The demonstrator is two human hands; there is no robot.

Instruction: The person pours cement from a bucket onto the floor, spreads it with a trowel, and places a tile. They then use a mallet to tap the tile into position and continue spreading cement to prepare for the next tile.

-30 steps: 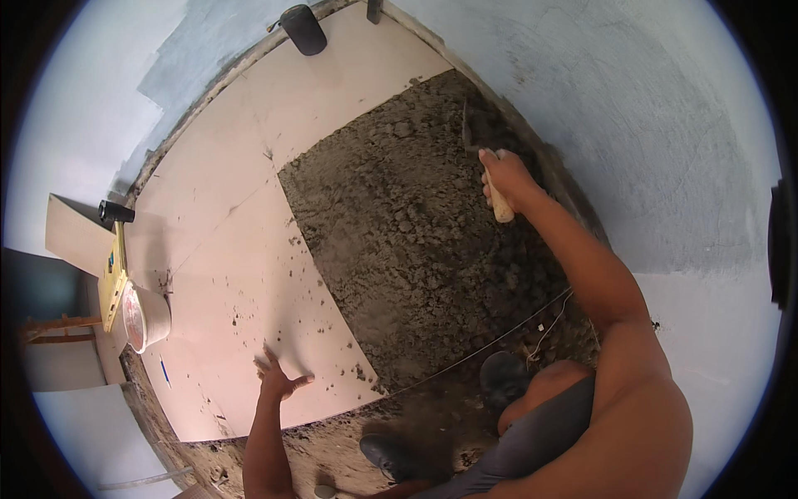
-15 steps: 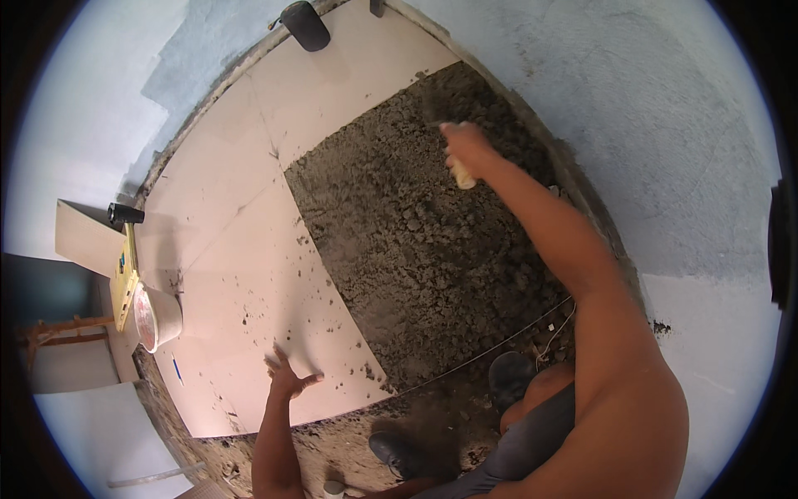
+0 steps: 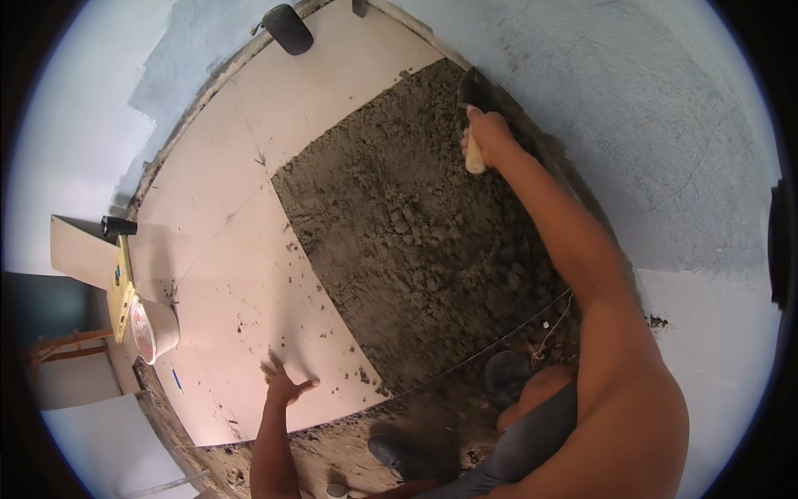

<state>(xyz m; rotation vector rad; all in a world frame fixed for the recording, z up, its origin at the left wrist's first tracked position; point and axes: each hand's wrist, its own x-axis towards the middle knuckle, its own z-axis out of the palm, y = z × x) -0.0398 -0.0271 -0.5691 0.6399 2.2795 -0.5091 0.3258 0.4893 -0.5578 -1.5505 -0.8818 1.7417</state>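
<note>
My right hand (image 3: 488, 140) is closed round the pale handle of a trowel (image 3: 475, 158). The trowel's dark blade lies at the far right corner of a bed of grey mortar (image 3: 391, 216), close to the wall's foot. The mortar is lumpy in the middle and smoother along its left side. On the pale floor tiles (image 3: 241, 291) left of the mortar, my left hand (image 3: 285, 384) rests with fingers spread and nothing held. Crumbs of mortar are scattered on the tiles near it.
A white bucket (image 3: 158, 328) stands at the left beside a yellow level-like tool (image 3: 123, 287). A blue pen (image 3: 176, 377) lies near it. One dark cylindrical object (image 3: 288, 30) is at the far edge. A thin string (image 3: 499, 337) crosses the mortar's near edge. The blue-grey wall (image 3: 648, 141) rises at right.
My right hand has swung the trowel to the right, toward the wall and the far corner of the mortar. My left hand stays spread on the tile. The view has shifted slightly.
</note>
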